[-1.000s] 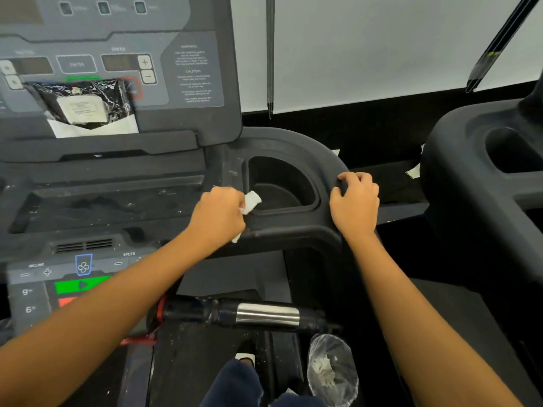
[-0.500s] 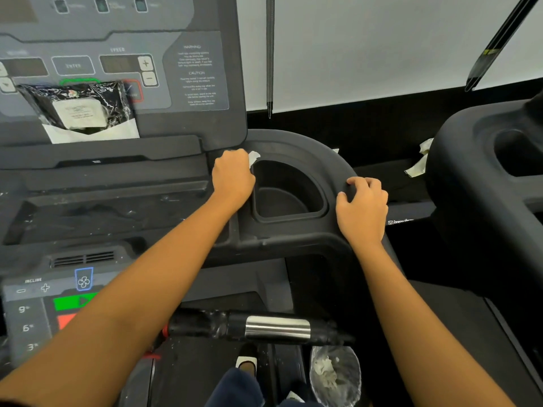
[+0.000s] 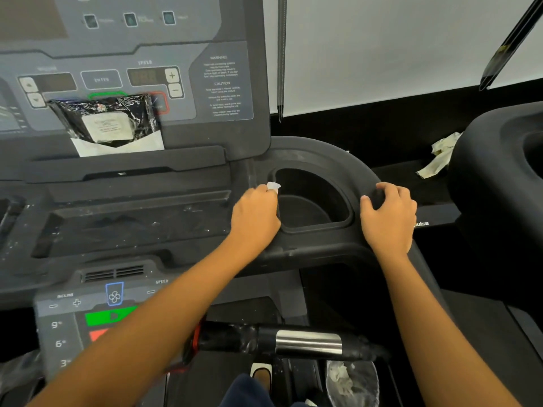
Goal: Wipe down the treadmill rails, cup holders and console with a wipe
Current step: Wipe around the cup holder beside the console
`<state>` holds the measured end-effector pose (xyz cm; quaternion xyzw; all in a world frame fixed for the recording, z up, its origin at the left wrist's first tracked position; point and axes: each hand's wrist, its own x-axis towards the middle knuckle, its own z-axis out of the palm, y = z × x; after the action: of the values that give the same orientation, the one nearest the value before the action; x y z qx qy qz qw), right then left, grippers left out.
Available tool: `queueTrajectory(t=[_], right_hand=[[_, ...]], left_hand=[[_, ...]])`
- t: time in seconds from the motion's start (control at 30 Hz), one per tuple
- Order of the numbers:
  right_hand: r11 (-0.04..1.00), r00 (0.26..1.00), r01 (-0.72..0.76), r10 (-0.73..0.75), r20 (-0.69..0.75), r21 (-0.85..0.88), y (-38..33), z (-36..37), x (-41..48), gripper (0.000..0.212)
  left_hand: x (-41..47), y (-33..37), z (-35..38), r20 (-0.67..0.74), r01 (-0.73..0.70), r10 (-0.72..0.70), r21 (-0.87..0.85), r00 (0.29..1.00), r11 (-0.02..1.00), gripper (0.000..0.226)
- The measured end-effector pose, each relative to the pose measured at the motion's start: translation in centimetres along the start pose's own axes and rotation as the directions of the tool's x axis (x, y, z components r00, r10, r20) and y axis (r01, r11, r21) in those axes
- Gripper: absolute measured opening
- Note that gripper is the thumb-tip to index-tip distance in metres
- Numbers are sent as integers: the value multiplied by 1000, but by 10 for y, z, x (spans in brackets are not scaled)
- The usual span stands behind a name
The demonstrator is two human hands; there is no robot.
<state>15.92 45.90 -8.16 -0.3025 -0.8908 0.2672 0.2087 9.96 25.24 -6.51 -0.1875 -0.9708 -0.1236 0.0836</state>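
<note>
My left hand (image 3: 255,214) grips a small white wipe (image 3: 273,186), which peeks out past the fingers, and presses it against the left rim of the black cup holder (image 3: 311,201). My right hand (image 3: 388,214) curls over the curved black rail (image 3: 346,163) just right of the cup holder. The grey console (image 3: 132,77) with its buttons rises at the upper left. A black pack of wipes (image 3: 108,118) leans on the console's ledge.
A handlebar with a silver sensor band (image 3: 308,342) crosses below my arms. A clear bag with used wipes (image 3: 352,383) hangs at the bottom. A crumpled cloth (image 3: 440,154) lies at the right beside a second treadmill (image 3: 499,177). The lower control panel (image 3: 88,312) sits at the bottom left.
My left hand with the wipe went from the near rim of the cup holder up its left side, then slid back down a little. My right hand stays on the rail.
</note>
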Motion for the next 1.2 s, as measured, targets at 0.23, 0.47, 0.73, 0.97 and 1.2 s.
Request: queueTrajectory(t=[0.23,0.47,0.73,0.97,1.2], right_hand=[[999,1000,-13,13,11,-43,-2,0,1,41],[1000,1000,-5,5,27,-2,0,-3,-1,38],[992,999,-14,10,37,124,7,-9,0,39],[997,1000,-9,9,11,76,4,-4,-2,35],[998,1000,25,-25,4,60,3,-3,-3,33]], left_hand=[[53,-13,0,56,-25,17,128,998,991,34],[66,-6,-1,183,-94,33,335,983,938,24],[12,3,-10,274,-268,148,477,950,837,14],[57,-8,-10,239,-107,20,358,971,928,39],[45,13,-9,202,-38,-28,312,979,949,26]])
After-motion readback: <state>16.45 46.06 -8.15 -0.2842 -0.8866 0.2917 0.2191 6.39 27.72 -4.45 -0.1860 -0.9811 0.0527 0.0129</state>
